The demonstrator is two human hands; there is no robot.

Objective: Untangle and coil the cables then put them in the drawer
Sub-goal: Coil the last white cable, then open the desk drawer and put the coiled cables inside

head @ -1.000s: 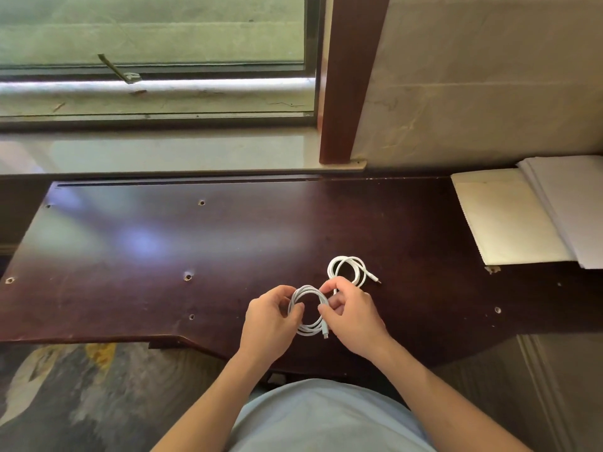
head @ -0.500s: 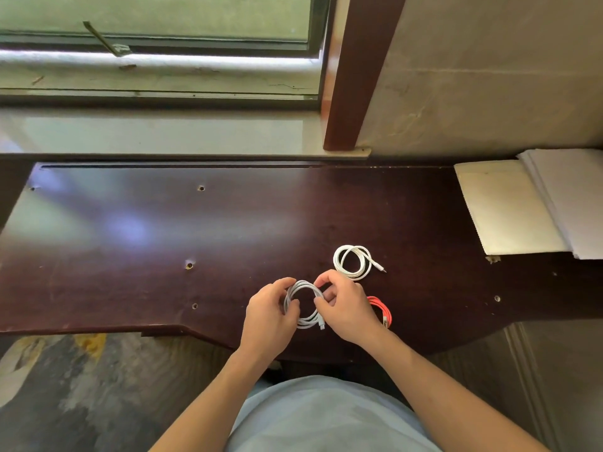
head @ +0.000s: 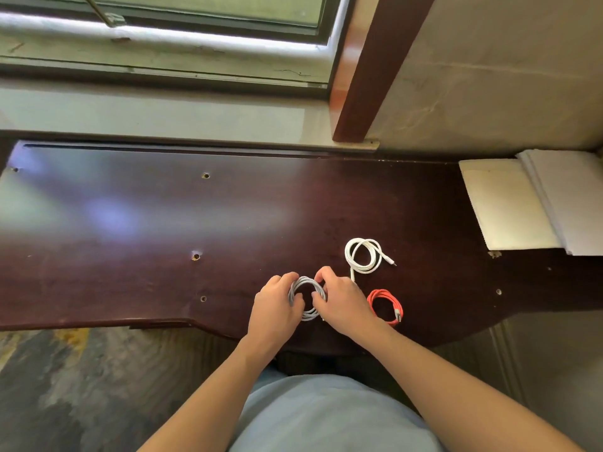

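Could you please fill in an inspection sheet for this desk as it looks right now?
Surface: dark wooden desk, glossy, with small holes.
Job's things: grey cable coiled; white cable and orange cable lie coiled, apart.
Clutter: paper stack at far right.
Grippers: left hand and right hand both grip the grey coil.
Cables: no tangle seen.
Surroundings: window, wooden post; drawer not seen.

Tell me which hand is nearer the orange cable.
Right. The right hand lies just beside the orange cable, gripping the grey cable coil; the left hand grips the coil's far side.
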